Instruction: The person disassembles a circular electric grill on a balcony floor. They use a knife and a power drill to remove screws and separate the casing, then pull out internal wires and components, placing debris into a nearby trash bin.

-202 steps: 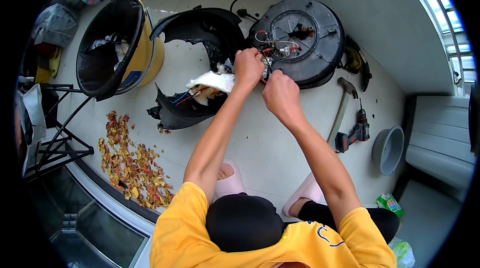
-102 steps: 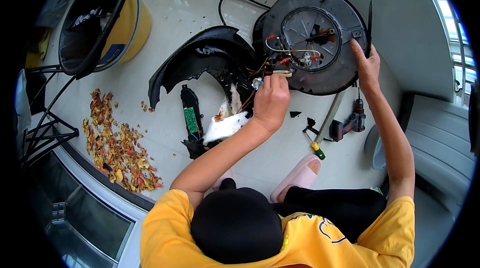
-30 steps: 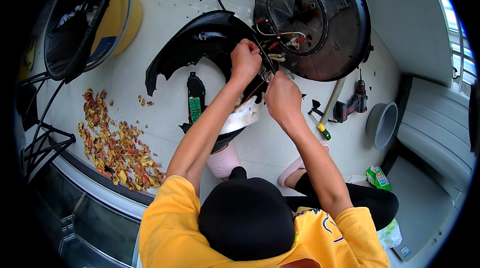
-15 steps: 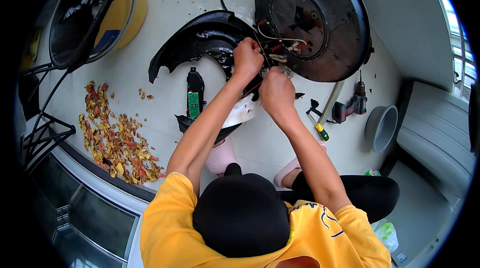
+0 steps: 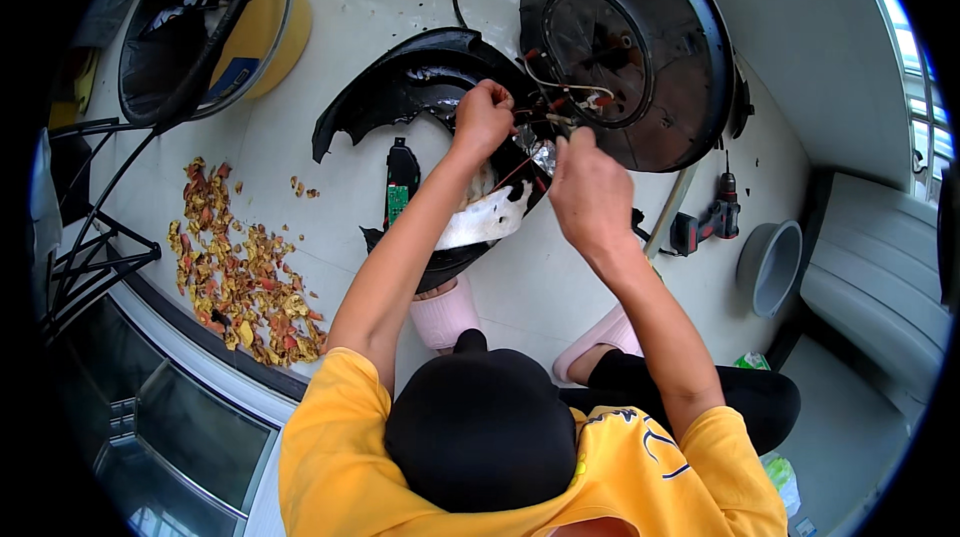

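Centrally, two bare hands were held a little apart from each other over a tangle of wires (image 5: 572,87) at the near left side of a round black base (image 5: 690,87). The base, marked by a raised ring, was placed on a pale tiled floor (image 5: 340,317), in the upper right, close to the wall. The fingertips of the left hand (image 5: 484,121) were pinched together beside the wires; whether a wire was gripped could not be told. The right hand (image 5: 590,189) was raised just beside a crumpled piece of foil (image 5: 544,156), its fingers bunched and pointed toward the wires; what was held, if anything, was hidden.

To the left of the base, a broken, curved black shell (image 5: 365,92) was spread. White padding (image 5: 487,221) was seen below the foil, and a green circuit board (image 5: 398,200), set in a narrow black holder, was partly covered by the left forearm.

Farther left, a yellow bucket (image 5: 288,37) was lined with a black bag, and below it dry yellow and red flakes (image 5: 250,297) were scattered. On the right, a cordless drill (image 5: 714,219) was laid near a grey basin (image 5: 770,267). Pink slippers (image 5: 446,317) were worn.
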The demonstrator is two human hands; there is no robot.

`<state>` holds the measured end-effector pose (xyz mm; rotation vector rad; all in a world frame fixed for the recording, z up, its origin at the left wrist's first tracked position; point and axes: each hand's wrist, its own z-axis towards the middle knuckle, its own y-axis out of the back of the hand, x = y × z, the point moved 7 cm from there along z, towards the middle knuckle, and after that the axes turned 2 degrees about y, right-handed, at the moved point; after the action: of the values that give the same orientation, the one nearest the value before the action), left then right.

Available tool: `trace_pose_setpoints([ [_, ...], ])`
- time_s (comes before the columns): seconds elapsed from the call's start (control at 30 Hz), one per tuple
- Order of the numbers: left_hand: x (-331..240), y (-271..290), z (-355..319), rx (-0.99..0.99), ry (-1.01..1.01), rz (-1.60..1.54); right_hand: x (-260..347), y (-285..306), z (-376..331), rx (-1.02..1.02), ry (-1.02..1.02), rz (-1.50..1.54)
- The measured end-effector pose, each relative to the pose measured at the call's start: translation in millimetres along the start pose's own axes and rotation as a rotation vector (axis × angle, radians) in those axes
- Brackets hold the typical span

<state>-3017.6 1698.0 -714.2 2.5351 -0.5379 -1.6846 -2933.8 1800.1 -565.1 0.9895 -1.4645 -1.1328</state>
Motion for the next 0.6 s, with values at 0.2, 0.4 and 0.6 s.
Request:
trace_pose_setpoints([
  [0.2,-46.5,20.6,-10.8,-0.204,-0.310,0.412,-25.8,146.0,20.3,-0.656,0.083,-0.091],
  [0.4,-22.0,-14.4,-11.8,-0.006,-0.198,0.410,-66.7,145.0,68.6,-0.406,0.198,-0.018],
  [0.6,-39.3,-30.0,-29.2,-0.040,-0.216,0.506,-146.6,127.6,118.7,-0.163,0.101,0.306],
])
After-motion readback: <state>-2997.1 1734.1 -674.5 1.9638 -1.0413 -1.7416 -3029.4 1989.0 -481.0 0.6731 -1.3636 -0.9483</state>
